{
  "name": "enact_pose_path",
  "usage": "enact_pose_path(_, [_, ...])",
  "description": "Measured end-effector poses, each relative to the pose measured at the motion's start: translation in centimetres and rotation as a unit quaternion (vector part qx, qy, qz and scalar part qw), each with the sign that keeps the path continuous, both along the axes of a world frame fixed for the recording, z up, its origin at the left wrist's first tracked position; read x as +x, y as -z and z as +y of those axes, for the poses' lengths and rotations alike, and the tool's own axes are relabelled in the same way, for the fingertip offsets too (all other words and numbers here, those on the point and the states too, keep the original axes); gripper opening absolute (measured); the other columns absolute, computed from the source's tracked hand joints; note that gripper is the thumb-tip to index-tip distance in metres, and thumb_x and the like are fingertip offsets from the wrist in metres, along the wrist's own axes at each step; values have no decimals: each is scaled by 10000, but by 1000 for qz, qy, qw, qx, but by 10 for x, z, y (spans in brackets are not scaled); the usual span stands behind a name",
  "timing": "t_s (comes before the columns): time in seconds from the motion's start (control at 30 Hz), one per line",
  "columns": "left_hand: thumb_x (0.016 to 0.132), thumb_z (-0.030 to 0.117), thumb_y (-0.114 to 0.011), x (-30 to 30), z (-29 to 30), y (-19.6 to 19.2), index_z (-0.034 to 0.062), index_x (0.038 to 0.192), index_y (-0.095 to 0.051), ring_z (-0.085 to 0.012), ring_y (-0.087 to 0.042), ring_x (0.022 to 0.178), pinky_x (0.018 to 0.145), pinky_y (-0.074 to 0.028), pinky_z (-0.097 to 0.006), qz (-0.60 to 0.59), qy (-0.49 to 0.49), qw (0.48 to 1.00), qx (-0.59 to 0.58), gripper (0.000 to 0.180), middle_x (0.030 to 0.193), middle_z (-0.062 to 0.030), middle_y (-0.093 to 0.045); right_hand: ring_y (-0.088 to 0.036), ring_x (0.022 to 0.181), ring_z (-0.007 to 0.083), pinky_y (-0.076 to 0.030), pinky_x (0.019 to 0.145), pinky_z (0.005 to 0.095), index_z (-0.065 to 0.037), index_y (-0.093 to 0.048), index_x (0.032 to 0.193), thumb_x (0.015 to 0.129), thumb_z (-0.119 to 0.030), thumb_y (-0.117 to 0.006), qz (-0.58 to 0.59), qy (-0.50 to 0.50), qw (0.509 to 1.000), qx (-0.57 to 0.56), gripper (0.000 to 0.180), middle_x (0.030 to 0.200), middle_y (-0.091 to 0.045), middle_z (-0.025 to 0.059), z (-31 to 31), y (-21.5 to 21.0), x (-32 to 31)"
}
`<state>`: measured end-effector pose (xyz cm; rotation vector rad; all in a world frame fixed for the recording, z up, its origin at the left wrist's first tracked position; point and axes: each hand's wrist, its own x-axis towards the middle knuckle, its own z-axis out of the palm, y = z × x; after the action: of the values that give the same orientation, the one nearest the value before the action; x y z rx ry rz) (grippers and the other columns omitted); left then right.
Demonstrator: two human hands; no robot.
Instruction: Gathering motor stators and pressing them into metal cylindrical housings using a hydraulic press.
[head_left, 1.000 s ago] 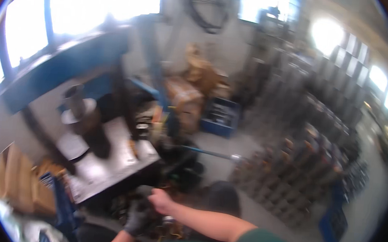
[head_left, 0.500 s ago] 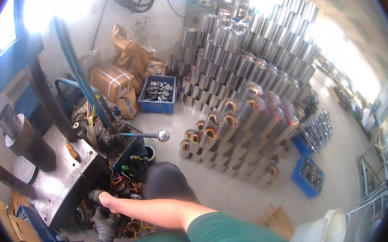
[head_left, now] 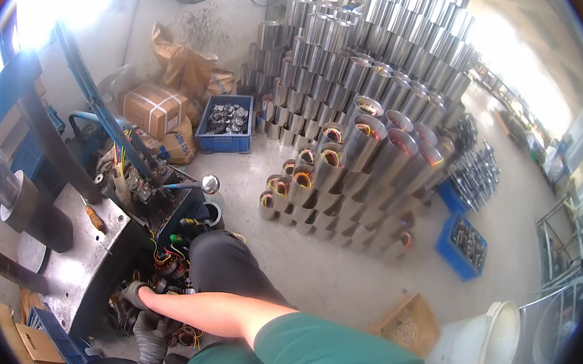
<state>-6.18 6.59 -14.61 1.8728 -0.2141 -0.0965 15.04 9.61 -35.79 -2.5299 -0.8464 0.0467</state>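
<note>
Both my hands wear grey knit gloves and work low beside the press table, close together. My right hand (head_left: 134, 294) reaches down among wire-wound motor stators (head_left: 168, 265), its fingers curled and partly hidden by the glove's back. Just below it, my left hand (head_left: 151, 339) has its fingers bent inward; whatever lies in them is too dark to make out. More stators with red and yellow leads (head_left: 188, 336) lie to the right of my left hand. My dark-trousered knee (head_left: 229, 263) is close on the right.
A steel press table (head_left: 83, 261) with an orange-handled tool (head_left: 94, 218) stands at left. A ball-ended lever (head_left: 210, 184) juts rightward. Stacked metal cylinders (head_left: 364, 147) fill the far middle. Blue crates (head_left: 223, 141), a carton (head_left: 409, 327) and a white bucket (head_left: 485, 348) stand around.
The view has shifted, so the surroundings sit farther left and mostly higher in the picture. My hands remain low among the stators, with only a slight change of position.
</note>
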Motion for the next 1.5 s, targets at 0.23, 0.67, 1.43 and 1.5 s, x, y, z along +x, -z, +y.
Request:
enact_pose_path(0.23, [803,-56,-597,-21,60,-17,35,834,-540,-116,-550,646,622,-480,-286,37,-54,997,-41,111,710,-26,-574,-602,1202,298,-448,1017,397,-133,-634,1293,865,-583,-608,390,7,913,122,621,1318,-623,159,-35,-223,-104])
enact_pose_path(0.67, [759,-14,-647,27,88,16,-13,976,-678,-296,-709,783,739,-531,-356,-86,18,929,359,219,822,-195,-708,-557,1262,251,-411,1071,378,-130,-631,1287,866,-589,-589,153,-270,948,-67,624,1360,-607,94,30,-13,-136])
enact_pose_path(1.43, [751,184,-756,-2,61,11,63,928,-635,-163,-551,551,483,-432,-310,267,-14,964,6,246,725,-61,-610,-474,1338,188,-351,1129,347,-114,-611,1286,950,-238,-489,-160,-350,903,-190,379,1421,-542,98,7,-6,-148])
enact_pose_path(1.5, [753,268,-780,2,52,-19,54,980,-639,-257,-642,703,651,-505,-367,128,63,960,239,342,839,-112,-667,-492,1323,188,-380,1108,351,-105,-612,1291,952,-237,-492,-125,-357,910,-169,383,1403,-555,117,10,19,-152])
